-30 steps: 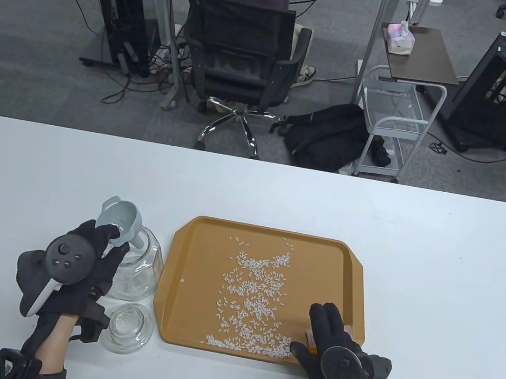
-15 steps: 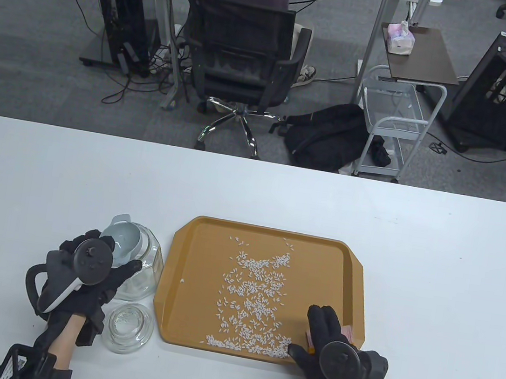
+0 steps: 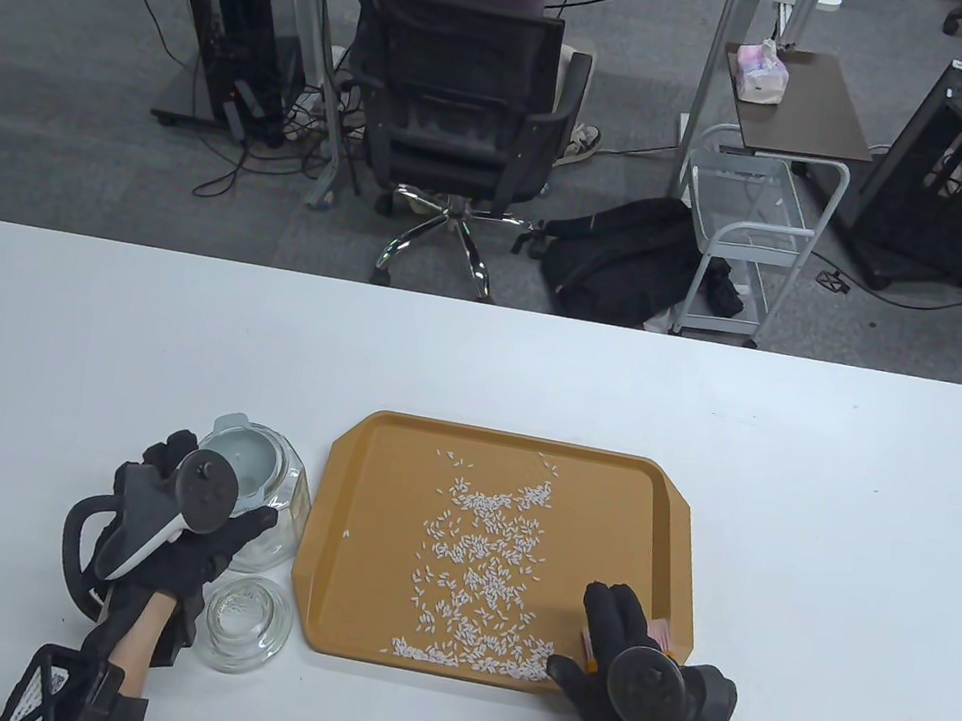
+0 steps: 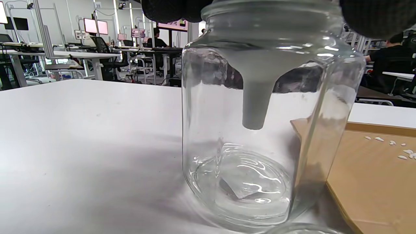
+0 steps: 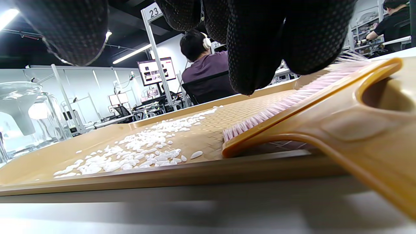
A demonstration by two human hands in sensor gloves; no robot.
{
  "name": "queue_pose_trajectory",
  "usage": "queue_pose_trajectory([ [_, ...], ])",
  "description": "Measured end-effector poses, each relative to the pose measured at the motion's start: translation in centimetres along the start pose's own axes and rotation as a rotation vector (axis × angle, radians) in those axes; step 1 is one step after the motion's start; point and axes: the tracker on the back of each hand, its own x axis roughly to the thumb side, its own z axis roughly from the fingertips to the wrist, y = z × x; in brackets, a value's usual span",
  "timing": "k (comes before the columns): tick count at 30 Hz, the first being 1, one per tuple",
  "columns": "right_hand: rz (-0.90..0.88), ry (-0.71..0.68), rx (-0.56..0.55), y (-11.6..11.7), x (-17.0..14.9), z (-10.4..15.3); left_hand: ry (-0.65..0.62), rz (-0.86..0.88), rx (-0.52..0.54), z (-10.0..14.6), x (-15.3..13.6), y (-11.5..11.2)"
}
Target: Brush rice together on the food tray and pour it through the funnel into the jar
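Left of the tray (image 3: 335,537), your left hand (image 3: 189,530) holding the funnel (image 4: 256,81) seated in the jar (image 4: 260,146), your right hand (image 3: 629,645) resting on the brush (image 5: 325,107) at the tray's near right corner, grip unclear.

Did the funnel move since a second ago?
Yes. The funnel was tilted above the jar's mouth; now it sits upright in it, lower, with the left hand on top.

Black gloved fingers (image 5: 260,42) of right hand hang from top edge over brush (image 5: 325,113); orange handle, pink bristles lying on orange tray (image 5: 201,175); whether fingers touch brush cannot be told; white rice (image 5: 139,152) scattered across tray left of bristles; glass jar (image 5: 29,120) with grey funnel (image 5: 18,110) at far left; seated person (image 5: 204,68) in purple top beyond.
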Motion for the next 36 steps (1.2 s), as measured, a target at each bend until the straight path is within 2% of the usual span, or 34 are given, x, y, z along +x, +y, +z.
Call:
queue_pose_trajectory([
  [5,-0.017,0.011,-0.003,-0.4,-0.3,-0.1,-0.046,0.207,0.111,1.8,1.0,2.3],
  [8,-0.023,0.027,-0.028,-0.8,-0.6,-0.2,-0.176,0.255,0.172,3.3,3.4,3.4],
  [10,-0.007,0.042,-0.07,-1.2,-0.7,-0.1,-0.273,0.259,0.184,4.0,5.2,3.4],
  [13,0.05,0.062,-0.127,-1.9,-0.8,-0.1,-0.402,0.301,0.191,4.2,8.1,1.8],
  [17,0.165,0.146,-0.157,-2.8,-1.0,-0.3,-0.491,0.35,0.12,4.1,11.0,-0.9],
  [20,0.293,0.189,-0.197,-3.3,-1.1,0.1,-0.54,0.336,0.123,4.4,12.4,-2.9],
  [24,0.397,0.252,-0.049,-2.7,-1.9,0.8,-0.57,0.245,0.218,4.7,12.7,-4.6],
  [29,0.439,0.297,0.115,-1.6,-2.4,1.6,-0.593,0.257,0.22,5.1,12.5,-5.1],
  [36,0.517,0.319,0.29,0.3,-2.2,2.0,-0.592,0.264,0.209,5.4,11.8,-5.4],
])
